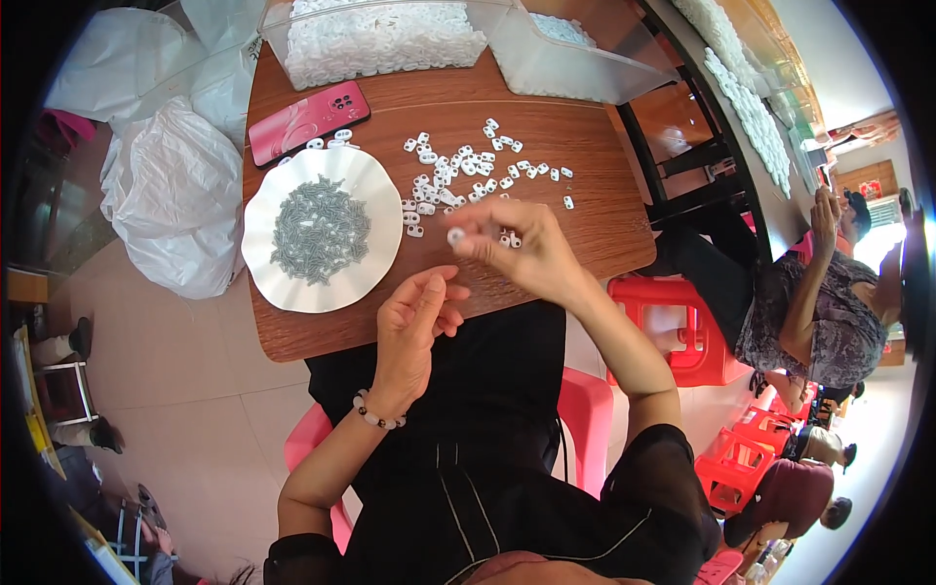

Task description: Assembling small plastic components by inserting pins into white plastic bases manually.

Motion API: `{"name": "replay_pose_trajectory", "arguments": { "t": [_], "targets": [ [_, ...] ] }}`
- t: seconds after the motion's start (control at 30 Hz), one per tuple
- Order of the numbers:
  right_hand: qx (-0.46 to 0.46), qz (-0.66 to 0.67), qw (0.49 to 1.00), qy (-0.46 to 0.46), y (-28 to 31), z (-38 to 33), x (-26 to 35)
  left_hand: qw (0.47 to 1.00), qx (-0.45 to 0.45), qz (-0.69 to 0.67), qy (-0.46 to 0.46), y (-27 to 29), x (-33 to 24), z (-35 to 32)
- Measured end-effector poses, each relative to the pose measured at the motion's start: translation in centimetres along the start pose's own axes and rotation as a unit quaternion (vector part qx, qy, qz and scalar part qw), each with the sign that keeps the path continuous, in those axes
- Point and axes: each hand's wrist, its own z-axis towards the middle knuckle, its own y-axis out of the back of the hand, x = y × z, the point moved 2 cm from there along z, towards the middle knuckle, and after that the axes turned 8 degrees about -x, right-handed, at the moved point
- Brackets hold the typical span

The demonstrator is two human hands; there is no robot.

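- Wooden table point(585, 175): carries everything below, near the person's lap.
- Clear plastic bin point(375, 39) of white parts stands at the far edge.
- White scalloped plate point(322, 229) holds a heap of grey screws point(320, 229).
- Red phone point(309, 121) lies beyond the plate.
- Right hand point(517, 249) pinches a small white plastic piece point(455, 236) at its fingertips.
- Left hand point(414, 327) hovers below, fingers loosely curled, holding nothing visible.
- Loose white clips point(458, 175) are scattered just behind the right hand.
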Motion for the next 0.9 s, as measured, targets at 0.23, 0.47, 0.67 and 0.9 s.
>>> {"name": "replay_pose_trajectory", "arguments": {
  "t": [0.23,0.47,0.67,0.9],
  "targets": [
    [0.016,-0.087,0.985,0.149,-0.9,-2.5,0.6,0.999,0.039,-0.025,0.001,0.5,0.5,0.4],
    [0.008,-0.117,0.983,0.140,0.0,0.0,0.1,1.000,-0.002,-0.012,0.011,0.5,-0.1,0.2],
    [-0.037,-0.289,0.948,0.131,-1.1,3.0,-2.8,1.000,-0.005,-0.021,0.008,0.7,0.1,0.3],
    [-0.021,-0.370,0.924,0.095,-2.2,3.8,-2.8,1.000,0.001,-0.016,0.011,0.9,0.0,0.4]
  ]
}}
